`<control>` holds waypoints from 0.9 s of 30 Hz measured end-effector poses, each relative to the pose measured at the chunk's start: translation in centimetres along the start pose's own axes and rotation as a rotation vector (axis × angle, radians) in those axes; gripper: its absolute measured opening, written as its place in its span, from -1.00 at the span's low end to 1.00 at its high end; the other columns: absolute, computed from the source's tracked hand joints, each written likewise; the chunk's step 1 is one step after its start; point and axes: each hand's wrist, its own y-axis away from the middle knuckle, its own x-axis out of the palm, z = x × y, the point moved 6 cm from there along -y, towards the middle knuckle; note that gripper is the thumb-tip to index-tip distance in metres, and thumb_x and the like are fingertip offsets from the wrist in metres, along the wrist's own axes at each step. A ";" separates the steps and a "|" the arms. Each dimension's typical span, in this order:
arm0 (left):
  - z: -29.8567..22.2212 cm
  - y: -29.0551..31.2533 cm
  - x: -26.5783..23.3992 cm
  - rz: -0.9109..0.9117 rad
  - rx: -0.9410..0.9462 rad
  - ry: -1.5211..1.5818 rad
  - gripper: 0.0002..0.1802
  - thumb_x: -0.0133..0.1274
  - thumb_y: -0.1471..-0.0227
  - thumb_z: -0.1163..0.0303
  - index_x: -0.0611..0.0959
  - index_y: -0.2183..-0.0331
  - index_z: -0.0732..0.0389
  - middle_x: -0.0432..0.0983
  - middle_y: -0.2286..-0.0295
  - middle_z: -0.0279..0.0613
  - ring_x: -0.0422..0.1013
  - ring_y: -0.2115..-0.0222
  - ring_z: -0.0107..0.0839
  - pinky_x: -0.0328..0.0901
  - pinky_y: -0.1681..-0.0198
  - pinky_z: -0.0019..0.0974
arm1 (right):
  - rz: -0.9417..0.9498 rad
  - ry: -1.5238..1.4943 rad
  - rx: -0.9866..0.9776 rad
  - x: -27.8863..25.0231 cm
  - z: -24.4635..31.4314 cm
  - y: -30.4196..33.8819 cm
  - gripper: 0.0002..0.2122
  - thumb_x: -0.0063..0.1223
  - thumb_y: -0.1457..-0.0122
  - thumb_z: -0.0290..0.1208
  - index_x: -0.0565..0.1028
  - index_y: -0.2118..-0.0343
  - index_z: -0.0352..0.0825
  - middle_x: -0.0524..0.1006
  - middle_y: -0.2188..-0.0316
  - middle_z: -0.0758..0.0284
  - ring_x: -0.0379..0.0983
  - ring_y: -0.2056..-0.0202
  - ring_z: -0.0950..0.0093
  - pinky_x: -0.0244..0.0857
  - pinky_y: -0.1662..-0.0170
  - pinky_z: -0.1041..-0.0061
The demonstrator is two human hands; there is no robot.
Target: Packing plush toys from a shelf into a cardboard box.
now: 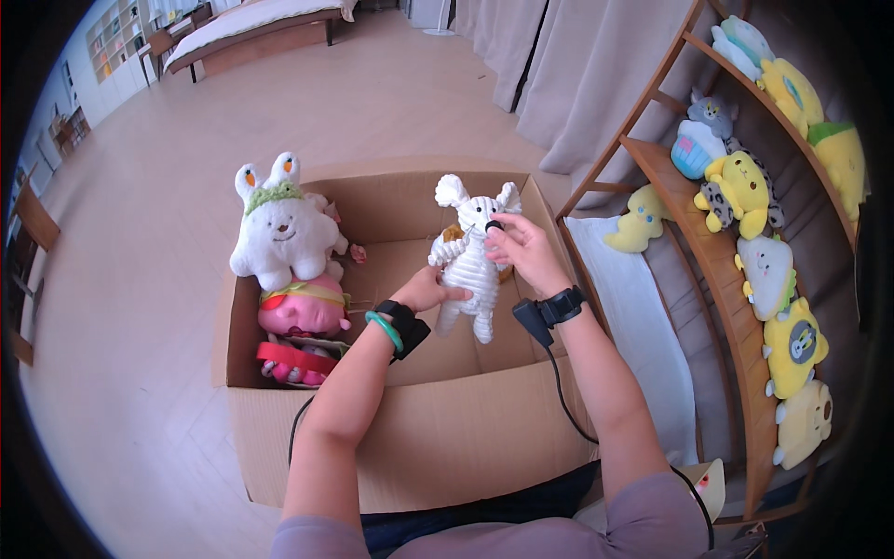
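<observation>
A white ribbed plush mouse (473, 279) with round ears and a black nose hangs upright over the open cardboard box (400, 443). My left hand (428, 291) is closed round the side of its body, the thumb across the belly. At the mouse's face, my right hand (526, 252) pinches the black nose between its fingers. Something brown and white shows partly behind the mouse's arm; I cannot make out what it is.
Inside the box's left side are stacked a white plush (284, 228) with carrot-marked eyes, a pink plush (304, 306) and a red-and-pink toy (296, 361). To the right, a wooden shelf (689, 224) carries several plush toys. A bed (256, 28) stands far back.
</observation>
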 end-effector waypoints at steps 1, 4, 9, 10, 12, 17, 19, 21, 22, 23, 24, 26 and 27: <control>-0.2 0.1 -0.1 -0.014 0.024 0.012 -0.34 0.26 0.27 0.35 0.38 0.10 0.36 0.45 0.25 -0.17 0.35 0.23 -0.41 0.20 0.09 -0.37 | -0.007 -0.097 0.149 -0.2 -0.8 0.1 -0.57 0.02 -0.07 -0.37 0.21 0.00 -0.34 0.45 0.36 0.24 0.43 0.37 0.52 0.34 0.30 0.54; -0.4 0.3 0.3 0.030 0.002 -0.047 -0.22 0.29 0.33 0.23 0.35 0.09 0.40 0.43 0.22 -0.06 0.36 0.20 -0.31 0.23 0.09 -0.35 | -0.013 -0.315 0.342 -0.6 -2.2 0.2 -0.63 -0.01 -0.09 -0.34 0.24 0.06 -0.31 0.45 0.35 0.24 0.44 0.33 0.48 0.36 0.24 0.44; -0.6 0.7 0.5 0.033 -0.048 -0.198 -0.12 0.27 0.32 0.15 0.26 0.01 0.36 0.40 0.19 0.04 0.35 0.17 -0.23 0.22 0.09 -0.30 | -0.059 -0.557 0.371 -1.4 -3.9 0.2 -0.78 -0.02 -0.08 -0.39 0.29 0.23 -0.27 0.40 0.46 0.35 0.38 0.39 0.53 0.36 0.20 0.31; -0.5 0.7 0.4 0.027 -0.055 -0.179 -0.12 0.27 0.32 0.15 0.26 0.01 0.36 0.40 0.19 0.04 0.35 0.17 -0.23 0.22 0.09 -0.30 | -0.081 -0.563 0.359 -1.8 -4.3 0.4 -0.81 -0.03 -0.08 -0.41 0.29 0.26 -0.26 0.37 0.49 0.37 0.36 0.41 0.54 0.36 0.20 0.28; -0.3 0.5 -0.1 0.025 -0.068 -0.361 -0.12 0.23 0.26 0.09 0.22 -0.01 0.34 0.40 0.26 0.03 0.34 0.21 -0.24 0.22 0.11 -0.30 | -0.134 -0.549 0.371 -2.9 -5.3 1.0 -0.86 -0.03 -0.07 -0.44 0.29 0.31 -0.24 0.35 0.52 0.39 0.34 0.44 0.55 0.37 0.21 0.28; 0.0 0.4 -1.2 -0.076 -0.061 -0.424 -0.12 0.18 0.21 0.07 0.16 -0.07 0.21 0.38 0.23 0.09 0.34 0.18 -0.16 0.21 0.09 -0.29 | -0.181 -0.434 0.474 -4.4 -10.2 1.1 -0.85 -0.05 -0.08 -0.41 0.29 0.32 -0.28 0.34 0.49 0.36 0.34 0.44 0.50 0.39 0.30 0.33; 0.0 0.5 -0.9 -0.072 -0.080 -0.437 -0.13 0.16 0.19 0.07 0.15 -0.08 0.18 0.37 0.21 0.11 0.33 0.16 -0.14 0.21 0.08 -0.29 | -0.229 -0.348 0.598 -5.1 -13.0 0.9 -0.83 -0.05 -0.08 -0.40 0.28 0.29 -0.29 0.32 0.43 0.32 0.35 0.41 0.44 0.39 0.29 0.29; 0.1 0.8 -0.7 -0.032 -0.119 -0.474 -0.14 0.14 0.18 0.06 0.15 -0.08 0.19 0.36 0.19 0.11 0.32 0.14 -0.14 0.20 0.07 -0.28 | -0.228 -0.302 0.607 -5.7 -14.7 -0.1 -0.81 -0.06 -0.08 -0.42 0.27 0.26 -0.30 0.32 0.37 0.29 0.36 0.35 0.39 0.38 0.28 0.24; -0.1 0.9 -0.8 -0.044 -0.110 -0.477 -0.14 0.14 0.18 0.06 0.15 -0.08 0.19 0.36 0.19 0.11 0.32 0.14 -0.14 0.20 0.07 -0.28 | -0.224 -0.261 0.625 -6.0 -15.3 -0.6 -0.81 -0.07 -0.08 -0.43 0.27 0.26 -0.30 0.33 0.36 0.29 0.37 0.34 0.39 0.38 0.28 0.23; -0.2 1.0 -0.8 -0.029 -0.108 -0.500 -0.14 0.14 0.18 0.06 0.15 -0.08 0.20 0.35 0.18 0.11 0.31 0.13 -0.15 0.19 0.06 -0.28 | -0.267 -0.205 0.682 -6.5 -16.1 -0.8 -0.82 -0.08 -0.08 -0.44 0.27 0.26 -0.30 0.33 0.35 0.29 0.38 0.33 0.38 0.37 0.27 0.22; -0.2 1.0 -0.7 -0.003 -0.118 -0.526 -0.14 0.14 0.18 0.06 0.15 -0.08 0.21 0.35 0.17 0.12 0.30 0.12 -0.15 0.19 0.06 -0.28 | -0.289 -0.200 0.670 -6.8 -16.4 -1.4 -0.82 -0.10 -0.07 -0.46 0.27 0.25 -0.30 0.34 0.33 0.29 0.39 0.32 0.38 0.37 0.28 0.22; -0.3 0.8 -0.7 -0.004 -0.107 -0.535 -0.15 0.13 0.17 0.06 0.16 -0.07 0.23 0.34 0.17 0.12 0.30 0.11 -0.16 0.18 0.05 -0.28 | -0.254 -0.233 0.613 -7.1 -16.6 -2.5 -0.82 -0.10 -0.07 -0.47 0.27 0.25 -0.30 0.34 0.33 0.30 0.39 0.32 0.37 0.37 0.28 0.22; -0.2 0.6 -0.6 0.013 -0.106 -0.551 -0.15 0.13 0.17 0.06 0.17 -0.07 0.24 0.34 0.16 0.12 0.29 0.11 -0.16 0.18 0.04 -0.28 | -0.275 -0.252 0.595 -7.4 -16.8 -2.9 -0.82 -0.10 -0.06 -0.48 0.27 0.25 -0.30 0.35 0.33 0.30 0.39 0.32 0.37 0.37 0.29 0.23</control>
